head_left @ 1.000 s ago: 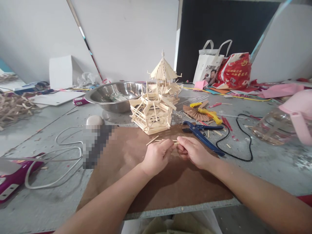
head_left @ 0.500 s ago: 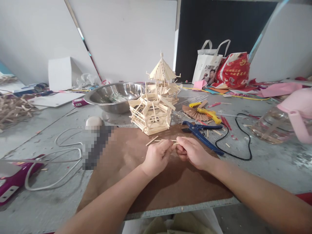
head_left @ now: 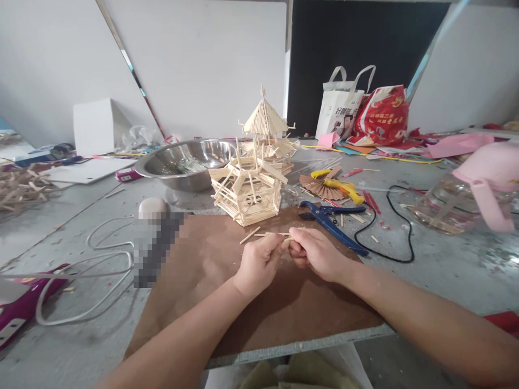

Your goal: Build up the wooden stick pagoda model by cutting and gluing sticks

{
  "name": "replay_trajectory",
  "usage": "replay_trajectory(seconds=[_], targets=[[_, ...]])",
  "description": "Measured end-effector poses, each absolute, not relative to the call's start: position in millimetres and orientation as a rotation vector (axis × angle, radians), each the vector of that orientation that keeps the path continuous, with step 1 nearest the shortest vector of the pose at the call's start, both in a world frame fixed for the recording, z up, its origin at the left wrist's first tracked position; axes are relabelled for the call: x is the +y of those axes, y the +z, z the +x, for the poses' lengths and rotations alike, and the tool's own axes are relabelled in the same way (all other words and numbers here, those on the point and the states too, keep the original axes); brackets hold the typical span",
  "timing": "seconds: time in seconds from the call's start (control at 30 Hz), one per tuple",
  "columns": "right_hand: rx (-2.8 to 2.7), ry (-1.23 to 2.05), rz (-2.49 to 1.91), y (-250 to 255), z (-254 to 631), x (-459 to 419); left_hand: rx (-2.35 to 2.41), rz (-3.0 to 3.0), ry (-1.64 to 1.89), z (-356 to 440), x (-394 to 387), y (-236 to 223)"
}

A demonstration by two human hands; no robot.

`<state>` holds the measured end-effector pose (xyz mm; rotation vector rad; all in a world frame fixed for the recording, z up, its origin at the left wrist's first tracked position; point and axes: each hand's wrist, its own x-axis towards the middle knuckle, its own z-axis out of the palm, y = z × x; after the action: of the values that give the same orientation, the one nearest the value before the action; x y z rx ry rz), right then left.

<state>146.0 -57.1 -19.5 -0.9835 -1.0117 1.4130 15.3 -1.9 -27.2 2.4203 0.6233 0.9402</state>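
My left hand [head_left: 260, 262] and my right hand [head_left: 316, 253] are closed with fingertips almost meeting above a brown board [head_left: 190, 270]. Between them they pinch a short thin wooden stick [head_left: 287, 239], mostly covered by the fingers. Just beyond lies a loose stick [head_left: 250, 235], with other sticks partly hidden behind the hands. A hexagonal frame built of pale sticks [head_left: 257, 217] stands at the board's far edge. Behind it rises a stick tower with a pointed roof [head_left: 265, 120]. Blue-handled cutters [head_left: 340, 232] rest open to the right of my right hand.
On the left are a steel basin [head_left: 182, 181], a white round-cornered case [head_left: 152, 208], a looped cable [head_left: 130, 265] and a purple power strip [head_left: 28, 308]. On the right, a yellow glue gun [head_left: 344, 189] trails a black cord near a pink-lidded jug [head_left: 441, 208]. Bags stand behind.
The view has shifted slightly, so the surroundings sit a little further left. Both hands keep their pinch on the stick, and my fingertips appear slightly closer together.
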Motion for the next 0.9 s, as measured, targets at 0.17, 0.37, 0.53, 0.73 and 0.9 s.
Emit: replay_trajectory(seconds=[0.17,0.37,0.53,0.73,0.9], targets=[[-1.109,1.332,-1.039,-17.5,147.5,-55.2,0.644,2.462,0.896,16.1,0.1,-24.8],[-1.421,1.039,-1.359,-14.8,172.7,-51.0,0.779,2.523,0.792,12.2,5.9,-17.3],[-1.764,0.134,-2.008,-10.5,221.9,-48.7,0.824,2.427,0.852,6.4,14.4,-17.0],[-1.907,0.206,-2.578,-30.5,267.5,-44.2,0.886,2.399,0.941,7.6,19.5,-23.7],[-1.978,0.189,-2.53,-33.3,275.0,-40.3,0.933,2.415,0.976,8.4,18.8,-24.4]])
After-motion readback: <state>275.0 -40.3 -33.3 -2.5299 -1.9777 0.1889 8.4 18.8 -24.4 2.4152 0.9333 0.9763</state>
